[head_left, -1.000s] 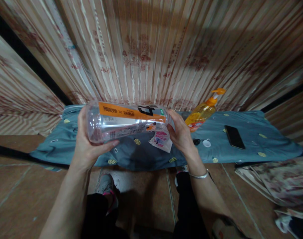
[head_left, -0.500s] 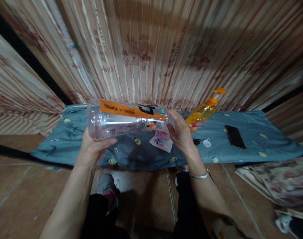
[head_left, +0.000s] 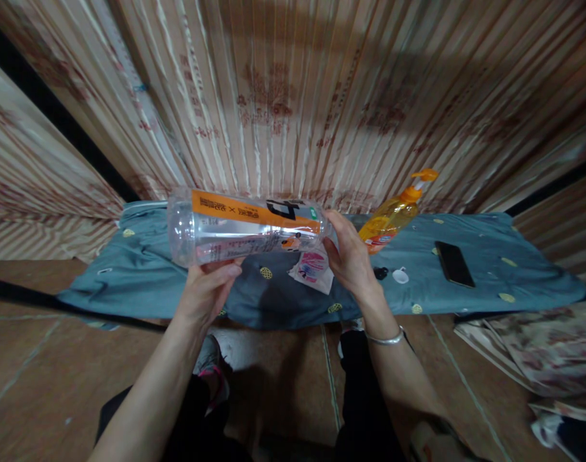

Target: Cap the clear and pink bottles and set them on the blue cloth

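Note:
A large clear plastic bottle (head_left: 249, 226) with an orange and silver label lies sideways in the air above the cloth-covered surface. Its base points left and its neck end points right. Under the base half, my left hand (head_left: 210, 289) grips the lower side with the thumb along it; the other fingers are mostly hidden. My right hand (head_left: 350, 256) is closed around the neck end, which its fingers cover. Below the bottle, close to my right hand, lies a small white and pink packet (head_left: 314, 271). Behind that hand an orange pump bottle (head_left: 389, 221) leans to the right.
A teal cloth (head_left: 283, 295) with pineapple prints covers the narrow surface. On it, to the right, lie a black phone (head_left: 455, 264), a small white cap-like piece (head_left: 400, 276) and a small black piece (head_left: 380, 274). A patterned curtain (head_left: 283, 109) hangs behind.
My left hand has slid to the right along the bottle's underside, away from the base. The bottle and my right hand have hardly moved.

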A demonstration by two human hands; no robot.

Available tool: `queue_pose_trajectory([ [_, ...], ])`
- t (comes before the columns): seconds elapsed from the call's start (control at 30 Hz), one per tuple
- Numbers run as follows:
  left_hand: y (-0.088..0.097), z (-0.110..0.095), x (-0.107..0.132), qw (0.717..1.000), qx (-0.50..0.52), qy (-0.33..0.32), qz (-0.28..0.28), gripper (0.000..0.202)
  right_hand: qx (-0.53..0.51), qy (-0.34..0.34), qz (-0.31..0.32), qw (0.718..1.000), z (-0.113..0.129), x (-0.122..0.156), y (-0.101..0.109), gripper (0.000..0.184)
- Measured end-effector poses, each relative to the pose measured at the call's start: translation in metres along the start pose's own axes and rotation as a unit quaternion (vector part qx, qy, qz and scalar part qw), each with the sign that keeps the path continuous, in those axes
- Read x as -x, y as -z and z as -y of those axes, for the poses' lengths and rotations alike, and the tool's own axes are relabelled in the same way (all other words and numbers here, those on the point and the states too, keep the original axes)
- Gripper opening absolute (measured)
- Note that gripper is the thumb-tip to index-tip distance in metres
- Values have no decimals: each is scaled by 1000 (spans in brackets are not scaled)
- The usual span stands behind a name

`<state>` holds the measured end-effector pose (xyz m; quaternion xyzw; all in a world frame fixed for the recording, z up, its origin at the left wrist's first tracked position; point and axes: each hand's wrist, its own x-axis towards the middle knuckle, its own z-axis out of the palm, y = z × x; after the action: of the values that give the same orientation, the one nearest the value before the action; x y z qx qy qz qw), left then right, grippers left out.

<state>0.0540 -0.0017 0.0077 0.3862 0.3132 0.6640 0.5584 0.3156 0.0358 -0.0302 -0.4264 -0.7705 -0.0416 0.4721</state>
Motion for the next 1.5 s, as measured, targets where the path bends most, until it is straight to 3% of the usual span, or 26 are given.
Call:
queue_pose_trajectory([
  [0.17,-7,3,4,999,45,15,3,73,-3,-3,1,1000,1,0,0,58],
  [0.4,-4,6,0,998,54,22,-18,56,0,-14,13,1000,1,1,1,57],
  [0.67,-7,4,0,999,41,29,-8,55,11,-32,22,999,7,3,7,64],
  [0.8,-6,3,1,999,24,29,-12,52,-7,-83,-19,996,1,10,13,66],
  [1.0,-5,2,2,999,8,32,-27,49,-48,-218,-115,968,-40,43,6,47],
  [1.07,-5,2,2,999,7,31,-31,47,-53,-264,-103,957,-50,58,0,43],
  [1.27,-5,3,0,999,15,32,-33,57,-70,-341,37,937,-55,83,-11,38],
  [1.5,-7,0,2,999,-4,29,-17,52,-101,-353,39,929,-52,81,-18,38],
])
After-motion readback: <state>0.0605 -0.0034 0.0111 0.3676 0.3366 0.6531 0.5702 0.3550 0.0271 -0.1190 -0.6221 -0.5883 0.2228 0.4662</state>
